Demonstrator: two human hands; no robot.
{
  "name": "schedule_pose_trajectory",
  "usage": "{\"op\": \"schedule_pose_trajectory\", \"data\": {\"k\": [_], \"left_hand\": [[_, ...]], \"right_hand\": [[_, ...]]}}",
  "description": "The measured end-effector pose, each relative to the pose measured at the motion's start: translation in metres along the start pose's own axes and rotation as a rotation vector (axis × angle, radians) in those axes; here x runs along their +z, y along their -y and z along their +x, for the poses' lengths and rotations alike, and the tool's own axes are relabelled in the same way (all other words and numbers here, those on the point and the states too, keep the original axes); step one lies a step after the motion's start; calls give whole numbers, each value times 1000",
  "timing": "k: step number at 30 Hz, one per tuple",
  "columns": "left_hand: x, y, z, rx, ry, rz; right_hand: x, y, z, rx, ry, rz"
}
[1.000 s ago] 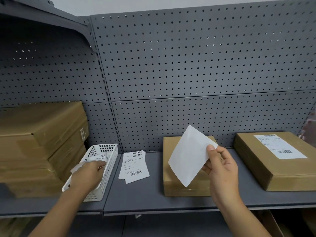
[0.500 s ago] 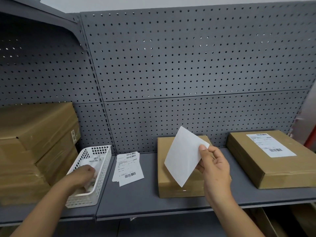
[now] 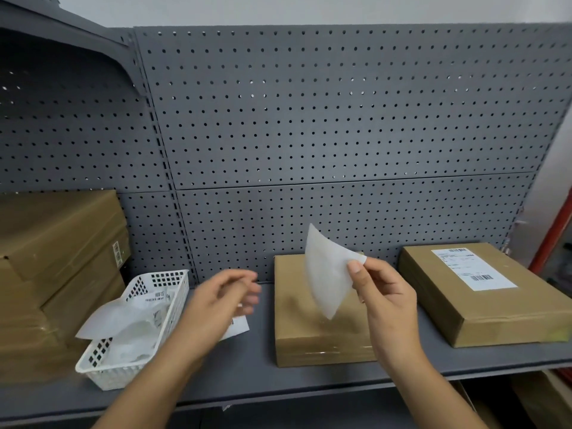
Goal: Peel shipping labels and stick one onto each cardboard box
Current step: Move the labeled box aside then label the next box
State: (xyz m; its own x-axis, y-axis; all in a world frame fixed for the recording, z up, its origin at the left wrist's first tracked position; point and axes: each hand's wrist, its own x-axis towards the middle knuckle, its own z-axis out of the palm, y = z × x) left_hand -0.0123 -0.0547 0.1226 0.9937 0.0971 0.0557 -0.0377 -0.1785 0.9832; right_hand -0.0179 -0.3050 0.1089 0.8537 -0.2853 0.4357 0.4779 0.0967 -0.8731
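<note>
The left hand (image 3: 223,301) had left the white basket (image 3: 130,363) and swung, empty and loosely spread, toward the peeled label (image 3: 328,274). The right hand (image 3: 387,301) pinched the label's top corner above the bare middle box (image 3: 309,339) at the shelf's (image 3: 247,366) front edge. Taking the free corner would let it go down taut and square.

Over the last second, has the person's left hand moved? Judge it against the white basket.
Yes. The left hand has come out of the white basket and moved right, toward the sheet held by the right hand.

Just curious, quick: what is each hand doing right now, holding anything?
Left hand: open, empty, blurred in the air beside the white basket.
Right hand: fingers closed on a white label.
</note>
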Motion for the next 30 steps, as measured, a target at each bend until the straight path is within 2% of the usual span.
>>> {"op": "schedule_pose_trajectory", "data": {"k": [3, 6, 9, 12, 17, 20, 23, 26, 30], "left_hand": [[39, -17, -11, -354, 252, -488], [51, -24, -14, -498, 325, -715], [50, -26, -13, -504, 348, -756], [47, -26, -13, -445, 392, -638], [48, -21, -17, -275, 258, -407], [50, -23, -21, -161, 217, -291], [49, -22, -23, -88, 213, -288], [51, -24, -25, -56, 252, -288], [58, -24, -24, -32, 250, -289]], "right_hand": [[-2, 9, -4, -204, 153, -101], [-8, 15, -8, -376, 303, -268], [-19, 17, -10, -519, 373, -419], [-32, 16, -14, -576, 416, -520], [-57, 6, -23, -515, 484, -616], [-76, 2, -27, -309, 551, -630], [-81, 5, -29, -99, 511, -395], [-58, 13, -25, 68, 317, -101], [-33, 14, -17, 136, 247, -13]]}}
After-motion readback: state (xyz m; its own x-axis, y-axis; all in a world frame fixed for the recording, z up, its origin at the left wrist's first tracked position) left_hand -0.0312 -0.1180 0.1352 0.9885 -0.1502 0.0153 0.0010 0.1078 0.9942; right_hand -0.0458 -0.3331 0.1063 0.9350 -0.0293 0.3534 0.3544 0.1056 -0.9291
